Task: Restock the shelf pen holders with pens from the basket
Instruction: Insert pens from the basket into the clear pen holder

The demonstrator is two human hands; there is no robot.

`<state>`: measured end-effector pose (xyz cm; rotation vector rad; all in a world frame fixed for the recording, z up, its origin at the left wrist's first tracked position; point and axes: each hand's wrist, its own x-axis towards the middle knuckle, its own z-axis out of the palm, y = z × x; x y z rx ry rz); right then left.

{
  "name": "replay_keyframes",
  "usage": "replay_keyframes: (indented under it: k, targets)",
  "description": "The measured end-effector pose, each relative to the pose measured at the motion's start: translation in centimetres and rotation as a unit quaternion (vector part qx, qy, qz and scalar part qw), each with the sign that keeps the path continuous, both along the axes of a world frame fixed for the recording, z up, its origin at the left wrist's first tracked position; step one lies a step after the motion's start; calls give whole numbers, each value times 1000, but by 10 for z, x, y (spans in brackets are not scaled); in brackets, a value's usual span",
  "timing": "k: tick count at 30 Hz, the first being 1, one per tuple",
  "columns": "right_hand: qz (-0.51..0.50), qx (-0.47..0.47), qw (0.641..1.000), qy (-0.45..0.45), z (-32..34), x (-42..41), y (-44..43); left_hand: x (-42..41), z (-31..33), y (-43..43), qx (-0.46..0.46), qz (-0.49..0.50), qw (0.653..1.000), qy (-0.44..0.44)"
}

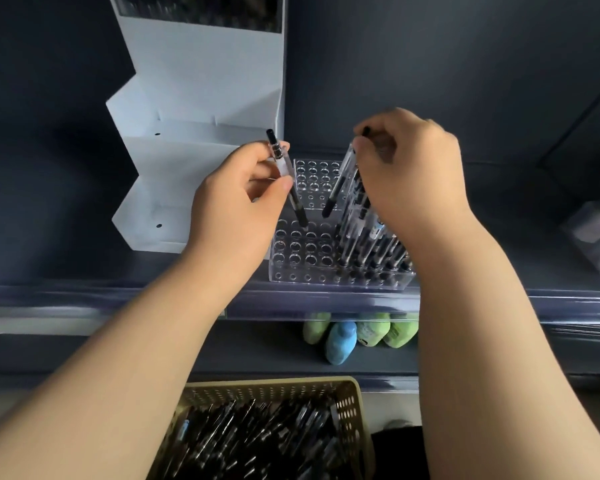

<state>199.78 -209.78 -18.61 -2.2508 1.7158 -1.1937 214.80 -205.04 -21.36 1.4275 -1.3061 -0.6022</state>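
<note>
restocking looks partway: the clear holder (302,252) is filled only toward 3 o'clock, left hand (238,199) and right hand (413,171) each pinch a pen (282,164), and the basket (264,384) at 6 o'clock holds plenty.

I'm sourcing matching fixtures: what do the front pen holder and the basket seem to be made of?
The front pen holder looks like clear, glossy acrylic or similar rigid plastic: the shelf shows through its walls and holes. The basket looks like matte tan moulded plastic, judging by its even round perforations.
</note>
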Motion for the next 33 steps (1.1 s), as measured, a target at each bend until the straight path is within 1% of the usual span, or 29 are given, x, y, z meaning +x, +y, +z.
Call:
replay_keyframes:
  k: [6, 13, 15, 25, 29, 33]
  targets:
    - [-1, 8, 1000, 10, 0, 1, 1, -3, -6, 2, -5, -9, 1000, -13]
    - [-25, 10, 992, 121, -6, 5, 0, -2, -5, 3, -13, -7, 1000, -20]
    - [-33, 6, 990, 135, -6, 7, 0, -1, -5, 2, -16, -4, 1000, -20]
    - [-35, -14, 988, 153, -6, 9, -2, 0, -8, 1, -22, -2, 1000, -21]
    - [-22, -47, 993, 110, 0, 6, -1, -8, -9, -2, -31, -21, 999, -38]
    - [-17, -57, 994, 87, 5, 0, 3, -17, -12, -7, -47, -33, 996, -70]
